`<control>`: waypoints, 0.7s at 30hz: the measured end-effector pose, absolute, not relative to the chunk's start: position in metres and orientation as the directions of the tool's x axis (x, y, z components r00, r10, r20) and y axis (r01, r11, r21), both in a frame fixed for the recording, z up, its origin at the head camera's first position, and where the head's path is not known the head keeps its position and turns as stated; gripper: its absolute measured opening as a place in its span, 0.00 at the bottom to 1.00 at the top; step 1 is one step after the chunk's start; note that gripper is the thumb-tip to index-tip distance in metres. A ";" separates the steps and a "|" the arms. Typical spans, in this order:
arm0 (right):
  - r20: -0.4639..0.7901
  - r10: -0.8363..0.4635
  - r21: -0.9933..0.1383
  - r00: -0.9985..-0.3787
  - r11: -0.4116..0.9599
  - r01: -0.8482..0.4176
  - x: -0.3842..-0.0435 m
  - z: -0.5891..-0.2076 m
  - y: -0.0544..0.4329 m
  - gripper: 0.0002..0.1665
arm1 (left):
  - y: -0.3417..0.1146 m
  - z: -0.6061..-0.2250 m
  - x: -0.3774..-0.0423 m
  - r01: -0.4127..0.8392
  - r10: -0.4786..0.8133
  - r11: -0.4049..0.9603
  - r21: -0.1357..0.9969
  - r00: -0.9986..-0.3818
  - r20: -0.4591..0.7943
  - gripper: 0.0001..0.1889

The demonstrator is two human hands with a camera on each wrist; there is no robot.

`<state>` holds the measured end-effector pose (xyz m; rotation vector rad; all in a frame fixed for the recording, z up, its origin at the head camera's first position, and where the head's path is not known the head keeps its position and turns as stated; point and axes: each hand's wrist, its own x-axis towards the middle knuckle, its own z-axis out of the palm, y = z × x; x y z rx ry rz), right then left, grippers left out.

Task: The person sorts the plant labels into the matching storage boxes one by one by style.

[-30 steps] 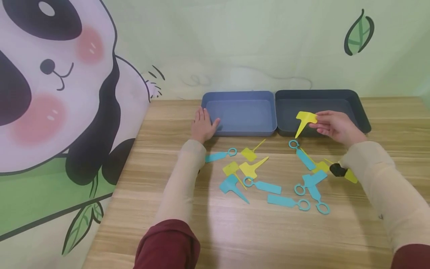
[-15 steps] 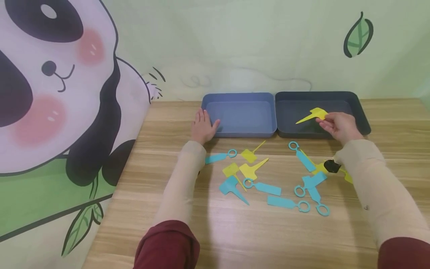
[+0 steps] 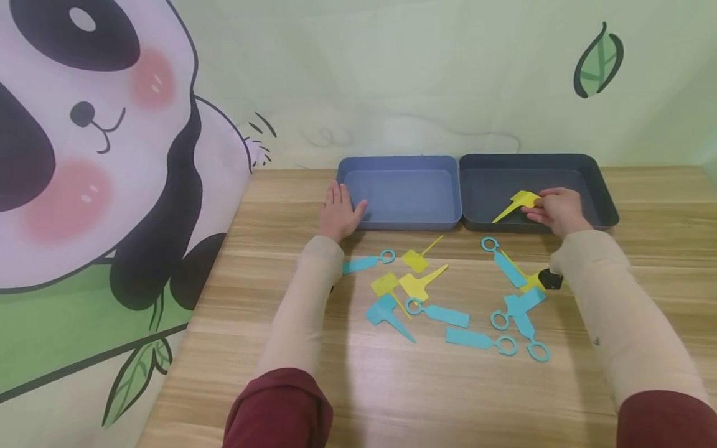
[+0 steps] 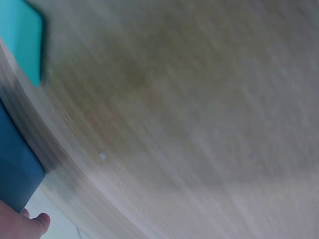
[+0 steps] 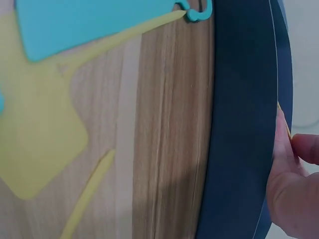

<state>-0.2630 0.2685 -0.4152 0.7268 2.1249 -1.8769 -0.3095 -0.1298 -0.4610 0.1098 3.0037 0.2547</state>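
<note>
In the head view, my right hand (image 3: 562,208) pinches a yellow T-shaped plant label (image 3: 524,198) by its broad end, low over the dark tray (image 3: 484,180). The label's pointed stem slants down to the left. From the right wrist camera, the fingers and thumb (image 5: 305,149) show at the tray's far side, and the tray wall hides most of the label. My left hand (image 3: 338,213) rests on the left rim of the blue tray (image 3: 409,194), fingers spread and nothing held. Only a thumb tip (image 4: 42,222) and a bit of hand show in the left wrist view.
On the wooden table (image 3: 448,398) lie several loose labels: yellow T-shaped ones (image 3: 417,285), a turquoise T-shaped one (image 3: 384,308) and turquoise ring-ended ones (image 3: 467,336). Some overlap at the right, partly behind my right forearm. A panda-printed cloth (image 3: 392,74) hangs behind the trays.
My right hand has carried the yellow label right over the dark tray, then slightly back left and lower. The label has tilted flatter. My left hand stays on the blue tray.
</note>
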 end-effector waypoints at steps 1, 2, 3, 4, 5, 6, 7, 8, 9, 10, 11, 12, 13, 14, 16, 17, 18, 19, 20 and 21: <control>-0.461 0.229 -0.866 -0.857 0.093 0.491 -0.264 -0.416 0.268 0.31 | -0.130 -0.461 -0.310 0.062 0.083 0.983 0.174 -0.989 -0.118 0.41; -0.453 0.236 -0.865 -0.860 0.115 0.488 -0.264 -0.417 0.268 0.30 | -0.130 -0.461 -0.309 0.061 0.083 0.983 0.176 -0.990 -0.118 0.41; -0.446 0.239 -0.864 -0.862 0.135 0.485 -0.264 -0.418 0.267 0.29 | -0.130 -0.462 -0.309 0.060 0.081 0.982 0.178 -0.990 -0.116 0.41; -0.441 0.240 -0.862 -0.865 0.153 0.482 -0.265 -0.419 0.267 0.28 | -0.130 -0.462 -0.310 0.059 0.080 0.982 0.179 -0.990 -0.115 0.41; -0.435 0.241 -0.860 -0.868 0.175 0.479 -0.265 -0.419 0.266 0.28 | -0.130 -0.462 -0.310 0.059 0.080 0.982 0.178 -0.990 -0.113 0.41; -0.430 0.239 -0.858 -0.871 0.193 0.476 -0.265 -0.420 0.266 0.27 | -0.129 -0.462 -0.310 0.060 0.080 0.983 0.173 -0.990 -0.113 0.41; -0.426 0.240 -0.855 -0.872 0.209 0.475 -0.266 -0.420 0.266 0.27 | -0.129 -0.462 -0.310 0.060 0.080 0.984 0.167 -0.990 -0.113 0.41; -0.424 0.242 -0.852 -0.873 0.219 0.475 -0.266 -0.421 0.265 0.26 | -0.129 -0.462 -0.310 0.060 0.079 0.985 0.161 -0.990 -0.114 0.41; -0.424 0.245 -0.849 -0.872 0.229 0.477 -0.266 -0.421 0.265 0.25 | -0.129 -0.462 -0.309 0.061 0.079 0.986 0.152 -0.990 -0.117 0.41; -0.424 0.250 -0.845 -0.871 0.236 0.479 -0.266 -0.421 0.265 0.24 | -0.129 -0.462 -0.309 0.062 0.080 0.988 0.145 -0.990 -0.119 0.41; -0.424 0.257 -0.842 -0.868 0.242 0.483 -0.267 -0.422 0.265 0.22 | -0.129 -0.462 -0.309 0.063 0.080 0.989 0.137 -0.989 -0.121 0.41; -0.426 0.263 -0.838 -0.865 0.244 0.487 -0.267 -0.422 0.265 0.21 | -0.128 -0.462 -0.309 0.063 0.079 0.989 0.132 -0.989 -0.122 0.41; -0.428 0.269 -0.835 -0.863 0.246 0.491 -0.268 -0.423 0.264 0.20 | -0.128 -0.462 -0.309 0.062 0.079 0.989 0.136 -0.989 -0.125 0.41; -0.429 0.270 -0.834 -0.862 0.248 0.493 -0.268 -0.423 0.264 0.20 | -0.128 -0.462 -0.309 0.058 0.077 0.988 0.142 -0.989 -0.129 0.41; -0.435 0.264 -0.831 -0.861 0.250 0.496 -0.269 -0.423 0.264 0.21 | -0.129 -0.463 -0.311 0.051 0.073 0.986 0.159 -0.988 -0.135 0.41; -0.440 0.254 -0.832 -0.861 0.247 0.498 -0.269 -0.422 0.264 0.22 | -0.129 -0.464 -0.312 0.046 0.070 0.985 0.169 -0.988 -0.141 0.42; -0.447 0.242 -0.834 -0.861 0.237 0.499 -0.270 -0.422 0.264 0.24 | -0.129 -0.465 -0.313 0.041 0.068 0.983 0.178 -0.987 -0.148 0.42; -0.457 0.228 -0.835 -0.860 0.224 0.503 -0.270 -0.421 0.264 0.26 | -0.131 -0.472 -0.317 0.043 0.068 0.982 0.186 -0.989 -0.128 0.43; -0.469 0.211 -0.835 -0.858 0.212 0.508 -0.271 -0.420 0.264 0.29 | -0.131 -0.473 -0.317 0.039 0.066 0.980 0.194 -0.989 -0.133 0.44; -0.481 0.192 -0.835 -0.856 0.197 0.514 -0.271 -0.419 0.265 0.31 | -0.132 -0.473 -0.318 0.036 0.064 0.979 0.200 -0.988 -0.138 0.44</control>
